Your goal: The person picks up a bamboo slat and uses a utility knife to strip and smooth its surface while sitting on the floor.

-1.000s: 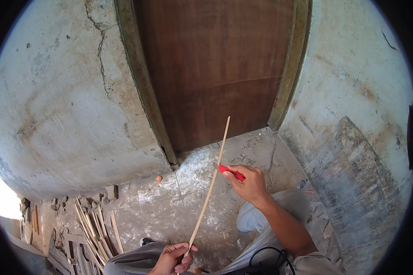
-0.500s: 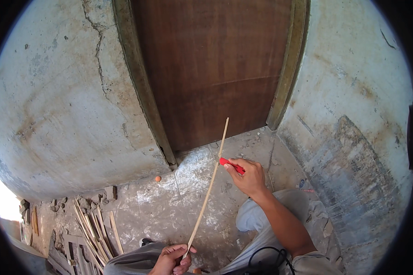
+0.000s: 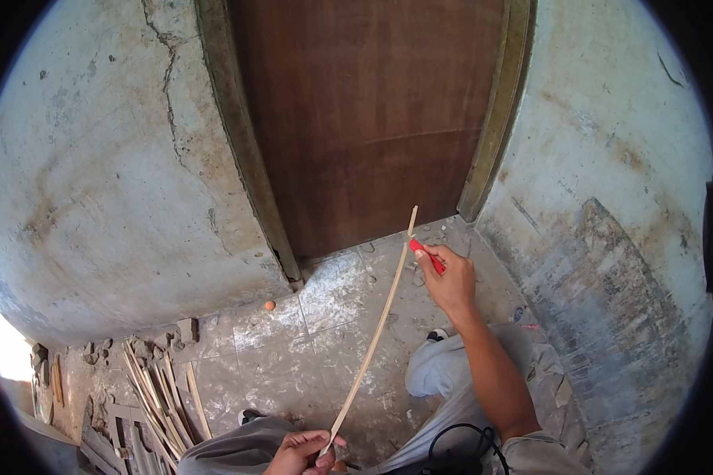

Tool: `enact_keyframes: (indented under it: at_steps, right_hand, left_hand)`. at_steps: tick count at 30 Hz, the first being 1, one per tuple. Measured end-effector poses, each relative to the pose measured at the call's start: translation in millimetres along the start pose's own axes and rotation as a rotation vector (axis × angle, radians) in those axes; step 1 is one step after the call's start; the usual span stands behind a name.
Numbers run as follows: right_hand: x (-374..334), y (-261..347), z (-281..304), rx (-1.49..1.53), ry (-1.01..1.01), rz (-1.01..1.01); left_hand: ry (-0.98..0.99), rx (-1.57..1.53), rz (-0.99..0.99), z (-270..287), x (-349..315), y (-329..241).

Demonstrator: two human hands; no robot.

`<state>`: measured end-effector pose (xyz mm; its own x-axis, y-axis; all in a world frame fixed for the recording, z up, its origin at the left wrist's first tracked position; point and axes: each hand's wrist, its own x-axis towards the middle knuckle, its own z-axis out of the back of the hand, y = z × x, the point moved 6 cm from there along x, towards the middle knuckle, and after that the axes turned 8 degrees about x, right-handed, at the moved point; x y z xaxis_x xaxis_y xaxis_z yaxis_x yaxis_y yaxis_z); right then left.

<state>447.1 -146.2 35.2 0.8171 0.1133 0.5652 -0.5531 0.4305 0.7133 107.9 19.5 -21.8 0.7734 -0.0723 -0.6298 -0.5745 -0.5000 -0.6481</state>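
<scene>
A long, thin pale strip of wood or bamboo (image 3: pixel 370 348) slants up and away from me, slightly bowed. Its near end is pinched in the fingers of my left hand (image 3: pixel 305 454), low in the picture. My right hand (image 3: pixel 453 279) is closed around a red-handled knife (image 3: pixel 428 256), which looks like a utility cutter. The knife's front end meets the strip a little below its far tip; the blade itself is too small to make out clearly.
Several similar pale strips (image 3: pixel 162 396) lie in a bundle at lower left, beside grey lattice pieces (image 3: pixel 127 427). Rubble (image 3: pixel 154 347) lines the left wall's foot. A small orange ball (image 3: pixel 270 305) rests on the dusty tiled floor (image 3: pixel 277 372). A brown door (image 3: pixel 364 119) stands ahead.
My right hand has slid the knife up along the strip, away from me, toward its far end. The strip's far tip has swung right and bows more. My left hand has barely moved.
</scene>
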Motion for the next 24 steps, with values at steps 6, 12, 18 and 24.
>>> enact_keyframes:
  at_steps: [6, 12, 18, 24]
  right_hand:
    - [9, -9, 18, -0.170, -0.098, -0.094]
    - [8, -20, 36, -0.459, -0.035, -0.256]
    - [-18, 11, 3, -0.327, 0.236, 0.039]
    - [-20, 23, 11, -0.273, 0.202, 0.110]
  left_hand:
    - [0.006, 0.016, 0.047, 3, 4, 5]
    - [-0.088, 0.233, -0.206, -1, 0, -13]
    - [-0.130, 0.366, -0.359, 8, 12, -12]
    - [-0.246, 0.370, -0.324, 33, 26, 1]
